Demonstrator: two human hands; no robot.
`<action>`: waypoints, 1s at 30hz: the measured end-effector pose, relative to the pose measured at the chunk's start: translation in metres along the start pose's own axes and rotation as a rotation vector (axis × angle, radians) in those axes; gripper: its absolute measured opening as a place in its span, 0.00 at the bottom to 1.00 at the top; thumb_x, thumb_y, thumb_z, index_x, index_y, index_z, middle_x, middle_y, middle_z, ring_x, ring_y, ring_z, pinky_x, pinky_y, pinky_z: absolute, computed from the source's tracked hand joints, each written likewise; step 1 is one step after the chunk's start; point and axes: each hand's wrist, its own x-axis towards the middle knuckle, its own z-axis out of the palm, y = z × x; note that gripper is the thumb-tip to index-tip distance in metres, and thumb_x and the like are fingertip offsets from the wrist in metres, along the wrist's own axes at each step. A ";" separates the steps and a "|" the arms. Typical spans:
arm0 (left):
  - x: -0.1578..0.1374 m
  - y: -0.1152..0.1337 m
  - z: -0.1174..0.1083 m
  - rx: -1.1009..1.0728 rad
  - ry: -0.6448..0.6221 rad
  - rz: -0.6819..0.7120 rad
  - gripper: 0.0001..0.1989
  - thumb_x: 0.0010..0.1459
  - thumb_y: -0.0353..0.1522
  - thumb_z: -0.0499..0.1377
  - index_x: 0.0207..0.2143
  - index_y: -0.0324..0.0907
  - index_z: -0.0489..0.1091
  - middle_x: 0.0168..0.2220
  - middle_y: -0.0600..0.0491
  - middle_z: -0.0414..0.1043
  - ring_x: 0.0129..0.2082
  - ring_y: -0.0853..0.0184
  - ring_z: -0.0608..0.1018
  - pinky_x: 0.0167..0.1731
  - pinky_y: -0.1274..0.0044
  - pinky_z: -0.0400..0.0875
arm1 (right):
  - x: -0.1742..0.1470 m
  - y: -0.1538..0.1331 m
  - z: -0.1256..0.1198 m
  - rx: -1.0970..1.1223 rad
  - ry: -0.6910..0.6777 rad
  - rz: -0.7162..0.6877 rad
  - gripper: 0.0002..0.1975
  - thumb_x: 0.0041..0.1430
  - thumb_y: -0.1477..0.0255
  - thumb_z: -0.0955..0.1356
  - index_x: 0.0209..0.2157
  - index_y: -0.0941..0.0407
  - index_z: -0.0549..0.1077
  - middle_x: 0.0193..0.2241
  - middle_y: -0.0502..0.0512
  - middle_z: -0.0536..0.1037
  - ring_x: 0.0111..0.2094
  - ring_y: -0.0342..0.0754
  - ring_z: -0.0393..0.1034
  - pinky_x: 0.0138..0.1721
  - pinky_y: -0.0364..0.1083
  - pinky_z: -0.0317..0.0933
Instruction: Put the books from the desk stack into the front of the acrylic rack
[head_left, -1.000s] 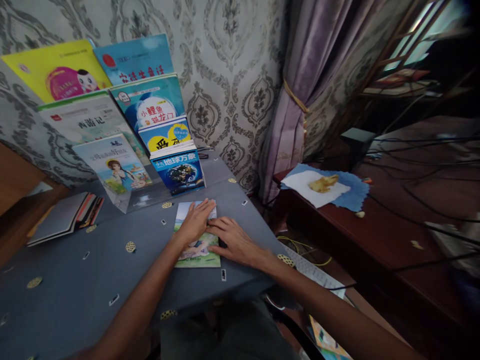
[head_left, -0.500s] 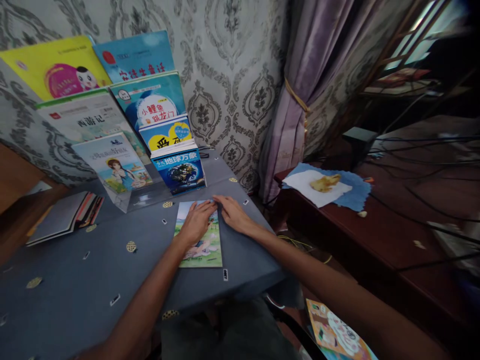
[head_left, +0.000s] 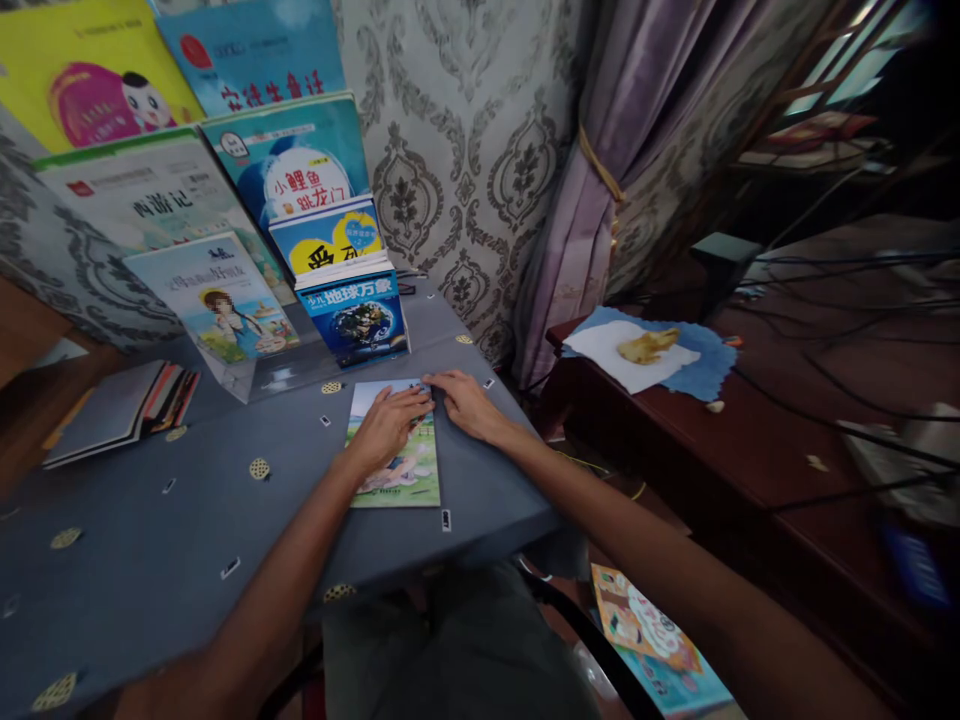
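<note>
A thin picture book (head_left: pixel 411 487) with a grassy meadow scene on its cover lies flat near the right end of the cloth-covered table (head_left: pixel 300 540). My left hand (head_left: pixel 390 425) rests across the upper part of the cover, fingers stretched out, hiding much of the picture. At the book's top right corner is my right hand (head_left: pixel 466 405), its extended index finger touching the corner and the other fingers on the cloth beside it. Neither hand appears to grip anything.
Behind the book, a clear tiered stand (head_left: pixel 277 380) holds several upright children's books. A stack of booklets (head_left: pixel 112 410) lies at left. To the right, a dark red table (head_left: pixel 637 420) carries a blue cloth (head_left: pixel 709 362), white paper and cables. More books (head_left: pixel 649 625) lie low at right.
The view has shifted slightly, so the table and book appear a little higher in the frame. Both hands keep the same places on the book.
</note>
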 end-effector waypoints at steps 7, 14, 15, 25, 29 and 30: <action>-0.024 0.009 0.001 -0.027 0.007 0.095 0.26 0.57 0.19 0.50 0.53 0.47 0.74 0.57 0.49 0.74 0.63 0.62 0.70 0.63 0.56 0.58 | -0.001 -0.004 0.000 -0.022 0.002 -0.016 0.29 0.52 0.88 0.61 0.53 0.58 0.77 0.55 0.59 0.77 0.57 0.54 0.70 0.58 0.55 0.63; -0.049 0.025 -0.007 -0.107 -0.025 0.168 0.25 0.58 0.20 0.51 0.54 0.47 0.73 0.57 0.49 0.74 0.63 0.60 0.70 0.61 0.54 0.60 | 0.000 -0.003 0.003 -0.056 0.012 0.009 0.30 0.51 0.89 0.62 0.52 0.55 0.77 0.55 0.55 0.77 0.56 0.53 0.70 0.58 0.55 0.64; -0.053 0.028 -0.008 -0.114 -0.029 0.175 0.25 0.59 0.20 0.51 0.54 0.48 0.73 0.57 0.49 0.74 0.63 0.60 0.69 0.61 0.54 0.60 | 0.000 -0.003 0.003 -0.055 0.013 0.007 0.30 0.51 0.89 0.62 0.52 0.55 0.77 0.55 0.55 0.77 0.57 0.53 0.70 0.58 0.55 0.63; -0.101 0.060 -0.009 -0.126 -0.024 0.179 0.28 0.60 0.19 0.47 0.56 0.50 0.71 0.58 0.53 0.74 0.64 0.64 0.68 0.64 0.56 0.57 | 0.000 -0.002 0.002 -0.070 -0.014 -0.015 0.30 0.52 0.88 0.61 0.54 0.57 0.76 0.56 0.57 0.76 0.58 0.54 0.68 0.60 0.55 0.62; -0.112 0.076 -0.007 -0.020 0.003 0.121 0.29 0.59 0.19 0.47 0.58 0.48 0.69 0.58 0.52 0.73 0.63 0.64 0.69 0.63 0.58 0.60 | -0.003 -0.006 0.003 -0.134 -0.046 -0.017 0.30 0.54 0.87 0.62 0.57 0.57 0.74 0.60 0.58 0.73 0.61 0.54 0.65 0.61 0.57 0.60; -0.114 0.081 -0.006 0.020 0.019 0.106 0.29 0.59 0.18 0.48 0.58 0.47 0.69 0.58 0.51 0.73 0.63 0.63 0.69 0.62 0.58 0.60 | -0.007 -0.010 0.003 -0.160 -0.053 -0.008 0.29 0.55 0.87 0.62 0.58 0.58 0.73 0.61 0.60 0.71 0.62 0.55 0.64 0.62 0.58 0.58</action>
